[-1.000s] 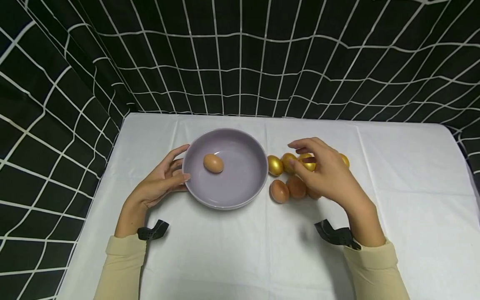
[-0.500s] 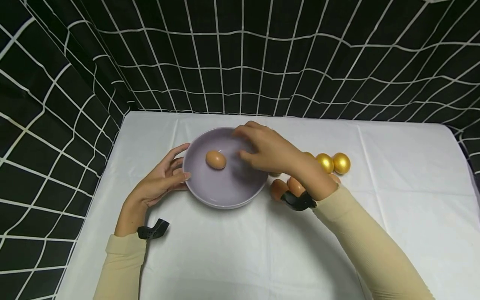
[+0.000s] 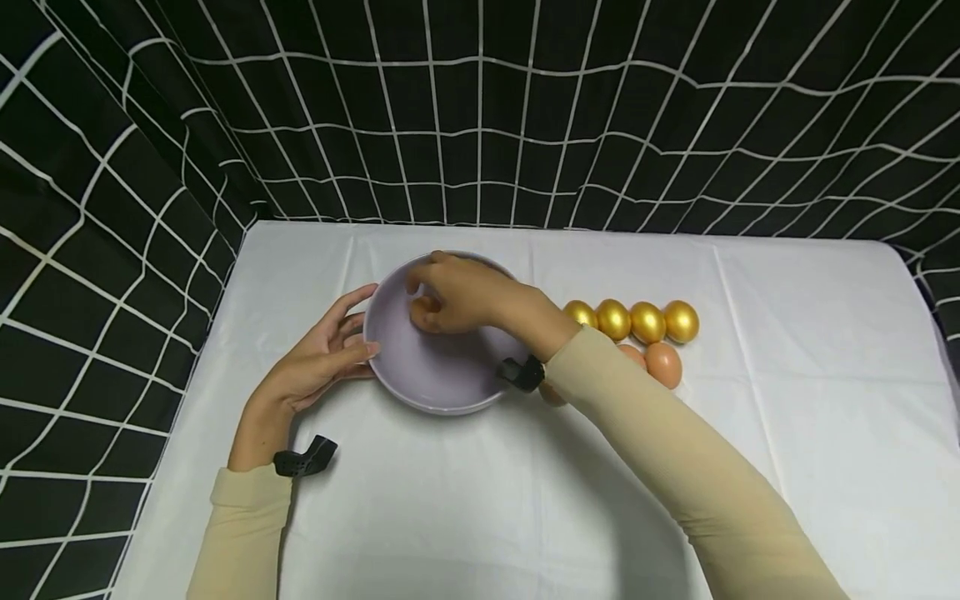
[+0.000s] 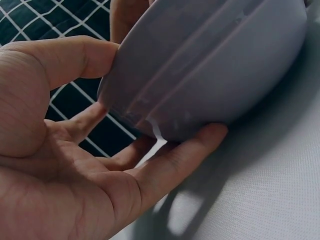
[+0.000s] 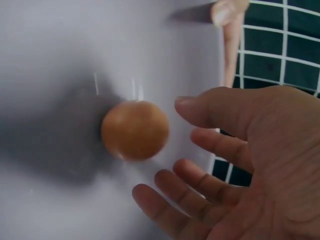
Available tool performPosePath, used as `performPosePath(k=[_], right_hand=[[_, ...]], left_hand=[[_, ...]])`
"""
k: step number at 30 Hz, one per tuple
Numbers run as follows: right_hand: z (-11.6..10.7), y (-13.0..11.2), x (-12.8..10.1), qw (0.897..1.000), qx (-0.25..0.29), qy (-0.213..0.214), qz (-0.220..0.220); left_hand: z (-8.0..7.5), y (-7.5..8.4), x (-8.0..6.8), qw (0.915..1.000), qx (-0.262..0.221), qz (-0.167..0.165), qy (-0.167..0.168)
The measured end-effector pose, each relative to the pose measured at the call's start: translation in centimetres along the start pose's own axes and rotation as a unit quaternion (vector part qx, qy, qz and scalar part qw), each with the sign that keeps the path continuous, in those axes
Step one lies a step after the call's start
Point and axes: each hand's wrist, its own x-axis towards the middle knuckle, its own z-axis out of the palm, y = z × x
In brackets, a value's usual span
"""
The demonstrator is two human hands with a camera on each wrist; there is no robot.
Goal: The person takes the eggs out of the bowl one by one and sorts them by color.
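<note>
Left hand [image 3: 315,371]: fingers loosely spread, thumb and fingertips cradling the bowl's outer wall.
Bowl [image 3: 442,392]: lavender, round, ribbed outside, on the white surface [image 3: 787,417].
Brown egg [image 5: 135,130]: smooth, inside the bowl, just off the fingertips.
Right hand [image 3: 457,296]: over the bowl, fingers relaxed apart, holding nothing.
</note>
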Motion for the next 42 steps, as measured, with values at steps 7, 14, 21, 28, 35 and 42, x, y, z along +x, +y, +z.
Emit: performPosePath(k=[7, 14, 21, 28, 35, 42], right_hand=[[1.5, -0.3, 1.1, 0.999, -0.017, -0.024, 0.019], [2.0, -0.5, 1.3, 0.999, -0.041, -0.021, -0.001], [2.1, -0.8, 1.4, 0.999, -0.040, -0.022, -0.006], [1.6, -0.7, 0.5, 0.999, -0.029, 0.003, -0.014], [0.4, 0.0, -1.6, 0.997, 0.018, 0.066, -0.026], [-0.3, 1.1, -4.4, 0.987, 0.130, 0.091, -0.019]], left_hand=[[-0.1, -0.2, 0.0, 1.0000, 0.002, -0.001, -0.002], [-0.1, 0.0, -0.1, 1.0000, -0.002, 0.002, -0.005], [-0.2, 0.1, 0.1, 0.9999, 0.011, 0.006, -0.008], [-0.3, -0.3, 0.1, 0.9999, 0.004, 0.011, -0.010], [-0.2, -0.3, 0.1, 0.9999, 0.000, 0.010, -0.005], [-0.2, -0.1, 0.1, 1.0000, -0.002, 0.008, 0.000]])
